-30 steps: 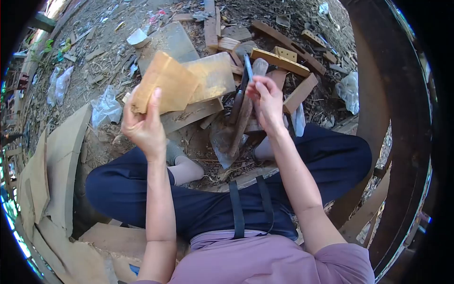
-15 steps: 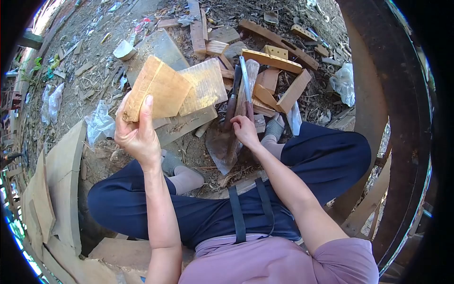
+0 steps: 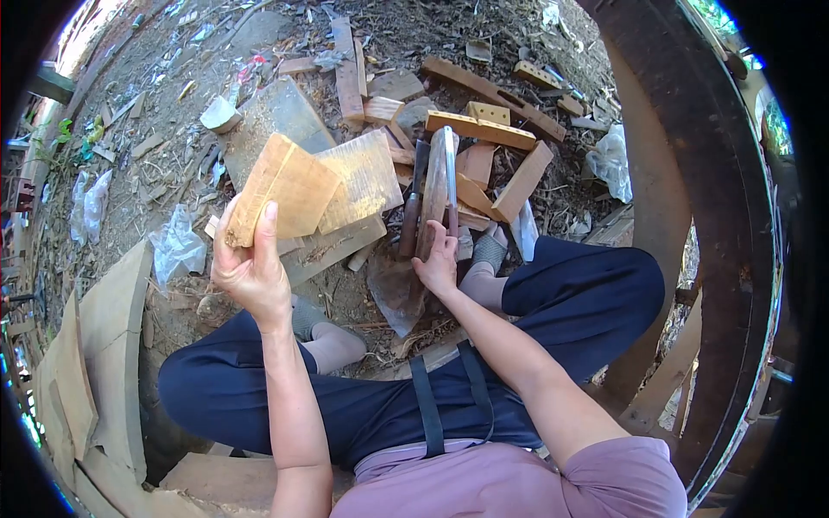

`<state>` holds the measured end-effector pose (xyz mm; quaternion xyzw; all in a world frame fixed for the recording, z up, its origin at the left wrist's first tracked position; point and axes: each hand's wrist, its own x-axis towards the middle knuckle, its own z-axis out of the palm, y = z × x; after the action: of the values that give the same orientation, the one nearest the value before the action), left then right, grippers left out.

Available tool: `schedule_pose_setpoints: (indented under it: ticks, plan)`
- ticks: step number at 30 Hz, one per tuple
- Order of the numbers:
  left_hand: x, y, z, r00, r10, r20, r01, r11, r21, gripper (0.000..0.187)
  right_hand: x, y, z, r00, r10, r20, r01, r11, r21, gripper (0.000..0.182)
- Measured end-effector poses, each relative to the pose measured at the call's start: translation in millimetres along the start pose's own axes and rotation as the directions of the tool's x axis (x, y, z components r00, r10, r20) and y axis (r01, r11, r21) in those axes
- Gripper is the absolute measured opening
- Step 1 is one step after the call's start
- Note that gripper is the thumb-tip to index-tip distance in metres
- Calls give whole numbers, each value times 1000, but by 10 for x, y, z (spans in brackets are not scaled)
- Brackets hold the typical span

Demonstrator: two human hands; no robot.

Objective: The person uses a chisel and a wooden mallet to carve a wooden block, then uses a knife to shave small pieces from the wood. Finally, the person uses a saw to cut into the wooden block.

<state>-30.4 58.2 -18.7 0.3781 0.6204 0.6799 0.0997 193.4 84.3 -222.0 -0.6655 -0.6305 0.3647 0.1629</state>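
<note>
My left hand (image 3: 252,274) is closed round the lower end of a pale, wedge-shaped wood block (image 3: 289,192), thumb on its near face. A rough, flat board (image 3: 363,180) lies on the ground behind the block. My right hand (image 3: 439,261) rests at the lower part of a long weathered wood bar (image 3: 438,181), thumb apart from the bent fingers. Its fingertips are beside the brown handle of a long metal blade (image 3: 450,164). Left of the bar lies a dark tool with a brown handle (image 3: 410,223).
Wood offcuts (image 3: 522,180) and a block with holes (image 3: 489,113) lie beyond the tools. Plastic bags (image 3: 610,164) are on the littered ground. Large boards (image 3: 112,345) lean at the left; a dark curved frame (image 3: 734,224) stands at the right.
The view has shifted slightly. My right hand has moved from the blade's handle toward the lower part of the bar, its thumb and fingers further apart. My left hand still holds the block.
</note>
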Motion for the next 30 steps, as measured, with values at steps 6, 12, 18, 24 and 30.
schedule_pose_setpoints:
  ticks: [6,12,18,24,30]
  plan:
    - [82,-51,-186,986,-94,-135,73,985,-156,25,16,34,-66,997,77,8,-78,992,99,85]
    - [128,-39,-231,980,-138,-146,111,978,-177,22,251,-189,-123,924,-380,-50,356,899,-254,48]
    - [173,57,-224,992,-116,-50,112,990,-83,25,766,-87,30,639,-679,362,718,357,-598,20]
    - [236,-178,-156,966,-256,47,259,962,-86,39,833,-14,143,592,-679,435,760,289,-582,21]
    - [376,-696,151,915,-374,153,390,916,-96,64,739,56,-161,571,-650,501,797,294,-527,27]
